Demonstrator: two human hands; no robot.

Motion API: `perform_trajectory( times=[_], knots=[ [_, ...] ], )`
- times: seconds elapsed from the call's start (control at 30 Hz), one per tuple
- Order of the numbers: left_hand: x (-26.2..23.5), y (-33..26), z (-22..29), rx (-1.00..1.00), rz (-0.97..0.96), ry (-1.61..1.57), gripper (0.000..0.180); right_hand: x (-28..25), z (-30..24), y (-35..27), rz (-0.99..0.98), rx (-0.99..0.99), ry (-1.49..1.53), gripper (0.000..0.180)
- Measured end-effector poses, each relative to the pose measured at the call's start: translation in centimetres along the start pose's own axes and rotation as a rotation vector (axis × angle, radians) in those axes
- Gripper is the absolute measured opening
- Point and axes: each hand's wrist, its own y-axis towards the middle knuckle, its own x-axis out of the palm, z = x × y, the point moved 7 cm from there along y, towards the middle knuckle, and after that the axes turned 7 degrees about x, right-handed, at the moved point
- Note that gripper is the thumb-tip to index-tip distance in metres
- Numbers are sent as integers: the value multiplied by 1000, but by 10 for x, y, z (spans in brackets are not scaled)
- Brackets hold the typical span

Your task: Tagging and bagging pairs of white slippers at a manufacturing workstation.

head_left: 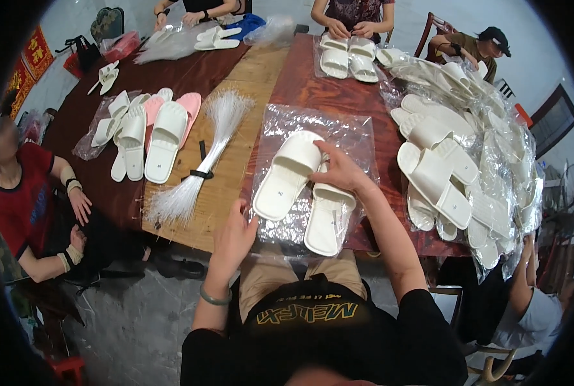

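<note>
A white slipper (279,186) lies tilted in front of me on a clear plastic bag (361,132). My right hand (339,168) grips its right side by the strap, thumb and fingers apart around the edge. Partly under that hand is a second white slipper (325,222), sole side down, its strap mostly hidden by my fingers. My left hand (235,233) is beside the first slipper's heel, at the bag's left edge; its thumb and fingers are apart, and some fingers are hidden.
A bundle of white plastic ties (203,157) lies to the left. Beyond it are white slippers (166,138) and a pink slipper (189,109). Bagged slippers (493,148) heap up at right. Several people sit or stand around the table (300,77).
</note>
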Motion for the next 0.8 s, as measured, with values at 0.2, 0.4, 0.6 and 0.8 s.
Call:
perform_trajectory(
  times=[0.2, 0.4, 0.6, 0.8],
  knots=[
    [6, 69, -13, 183, -31, 130, 32, -4, -14, -11, 75, 44, -72, 79],
    [31, 143, 8, 106, -128, 183, 40, 2, -14, -25, 66, 17, -90, 80],
    [49, 160, 8, 214, -209, 108, 33, 10, -18, -28, 33, -15, -75, 79],
    [41, 162, -1, 303, 27, -65, 23, 9, -19, -8, 43, -33, 4, 78]
  ],
)
